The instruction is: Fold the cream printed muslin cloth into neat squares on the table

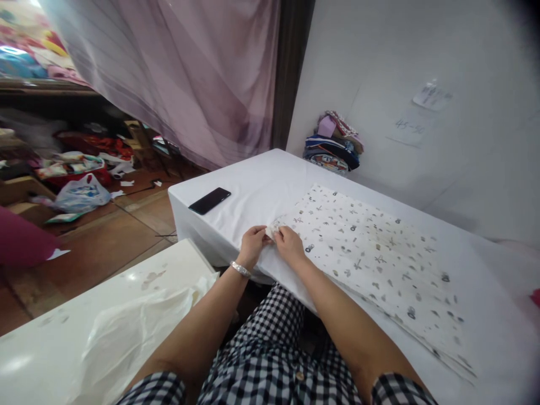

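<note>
Pinching both hands, left (252, 243) and right (288, 243), grip thin patterned sheet's (371, 253) corner.

The person wore a black-and-white checked garment with short sleeves (396, 388), and a silver bracelet (240, 269) circled the left wrist.

A black phone (210, 200) lies flat on the white-covered table (257, 185), near its left corner. At the table's far edge a stack of folded fabrics (334, 143) leans against the white wall. Left of the table hangs a mauve curtain (189, 73); below it, plastic bags (80, 194) clutter the brown floor.
</note>
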The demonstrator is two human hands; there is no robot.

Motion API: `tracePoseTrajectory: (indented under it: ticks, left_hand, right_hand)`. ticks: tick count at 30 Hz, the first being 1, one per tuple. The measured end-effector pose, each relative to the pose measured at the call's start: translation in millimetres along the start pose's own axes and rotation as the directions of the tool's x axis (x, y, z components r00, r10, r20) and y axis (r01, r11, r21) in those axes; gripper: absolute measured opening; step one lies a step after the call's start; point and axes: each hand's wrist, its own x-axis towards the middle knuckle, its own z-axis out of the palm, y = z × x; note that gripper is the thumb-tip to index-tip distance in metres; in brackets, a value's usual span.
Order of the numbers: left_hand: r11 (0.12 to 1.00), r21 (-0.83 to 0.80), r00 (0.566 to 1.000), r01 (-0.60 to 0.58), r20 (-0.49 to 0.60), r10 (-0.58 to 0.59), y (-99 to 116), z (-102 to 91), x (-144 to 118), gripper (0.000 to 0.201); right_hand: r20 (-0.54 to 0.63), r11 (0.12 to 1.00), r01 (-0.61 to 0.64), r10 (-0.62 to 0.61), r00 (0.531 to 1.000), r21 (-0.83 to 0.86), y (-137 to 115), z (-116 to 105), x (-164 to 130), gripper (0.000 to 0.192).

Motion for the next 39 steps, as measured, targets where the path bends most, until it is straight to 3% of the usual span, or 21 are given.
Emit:
tracePoseTrajectory:
  ticks: [4, 8, 12, 16, 23, 28, 31, 34, 37, 39]
  left_hand:
    - [0.953, 0.205, 0.971, -0.225, -0.029, 0.236, -6.4, -5.3, -6.0, 0.020]
    - [0.878, 0.293, 0.921, -0.378, 0.021, 0.389, -13.3, -10.8, -11.1, 0.025]
    - [0.900, 0.240, 0.928, -0.363, 0.007, 0.373, -14.5, -11.9, -11.8, 0.027]
    - [0.950, 0.174, 0.965, -0.261, 0.024, 0.260, -8.4, -10.1, -9.9, 0.031]
    - [0.963, 0.249, 0.994, -0.105, 0.049, 0.095, 1.3, -8.2, -0.1, 0.024]
    - [0.922, 0.363, 0.991, -0.134, 0.040, 0.129, 11.9, -9.4, 1.4, 0.008]
    - [0.773, 0.585, 0.966, -0.246, 0.078, 0.248, 16.9, -11.8, 0.9, 0.004]
    - [0.502, 0.803, 0.920, -0.320, 0.139, 0.366, 17.1, -11.9, 0.6, 0.009]
    - [0.278, 0.908, 0.909, -0.314, 0.204, 0.364, 15.2, -10.1, 0.6, 0.016]
    - [0.199, 0.931, 0.915, -0.306, 0.230, 0.330, 14.5, -9.6, 0.7, 0.018]
  right_hand:
    - [-0.083, 1.000, -0.006, 0.007, 0.997, 0.009, -3.1, -5.4, 1.0, 0.023]
    - [0.010, 0.995, 0.084, -0.083, 0.996, -0.059, -12.1, -0.2, -2.5, 0.021]
    - [0.024, 0.988, 0.102, -0.099, 0.995, -0.118, -14.2, 8.0, -4.7, 0.021]
    - [0.020, 0.984, 0.113, -0.111, 0.994, -0.137, -12.9, 11.3, -5.4, 0.023]
    - [0.023, 0.988, 0.132, -0.131, 0.991, -0.079, -16.6, 12.4, -10.0, 0.022]
    - [0.058, 0.981, 0.186, -0.183, 0.981, -0.062, -10.2, 2.7, -18.1, 0.027]
    - [0.089, 0.971, 0.210, -0.201, 0.976, -0.114, 5.5, -6.9, -30.6, 0.028]
    - [0.117, 0.959, 0.232, -0.215, 0.970, -0.161, 28.8, -17.0, -49.6, 0.029]
    - [0.117, 0.946, 0.262, -0.242, 0.963, -0.193, 54.6, -28.6, -73.3, 0.029]
    - [0.095, 0.943, 0.260, -0.245, 0.965, -0.208, 71.3, -37.3, -90.9, 0.030]
